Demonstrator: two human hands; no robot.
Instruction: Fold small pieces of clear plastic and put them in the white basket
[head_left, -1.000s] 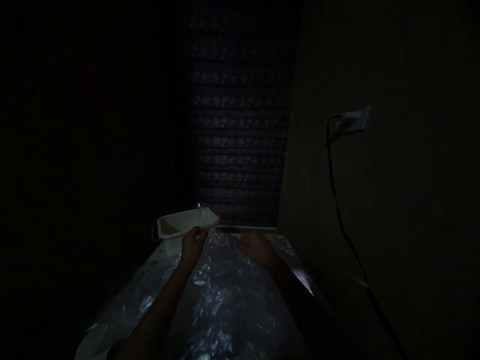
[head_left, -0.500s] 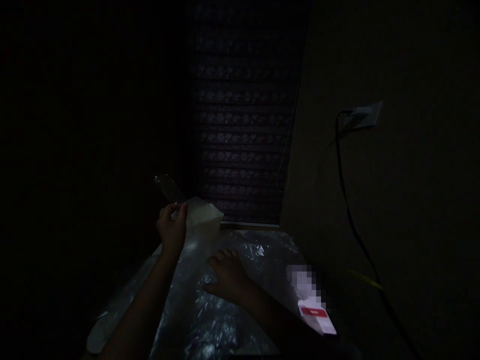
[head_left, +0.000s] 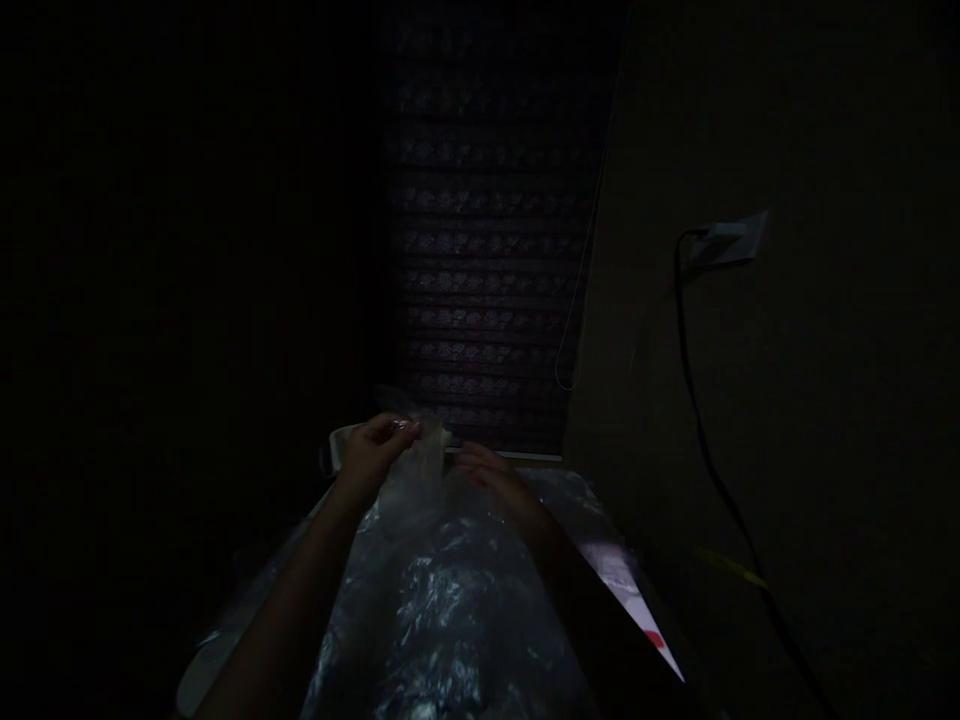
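Observation:
The scene is very dark. My left hand (head_left: 369, 458) is closed in a pinch on a thin clear plastic bag (head_left: 421, 465), raised near the far end of the table. Just right of the bag is my right hand (head_left: 504, 482), its fingers stretched towards it and apart from one another; I see nothing held in it. Behind my left hand a pale container edge (head_left: 337, 440) shows, mostly covered by the hand and the bag. Shiny crumpled plastic sheeting (head_left: 442, 600) spreads over the tabletop under both forearms.
A lit phone (head_left: 634, 600) lies at the table's right edge, partly behind my right forearm. Beyond the table hangs a patterned blind (head_left: 480, 250) with a looped cord. On the right wall, a black cable (head_left: 697, 420) runs down from an outlet (head_left: 731, 240).
My left hand has moved right with the clear plastic, which now hangs before the pale container. My right hand has risen from the sheeting and reached forward beside it.

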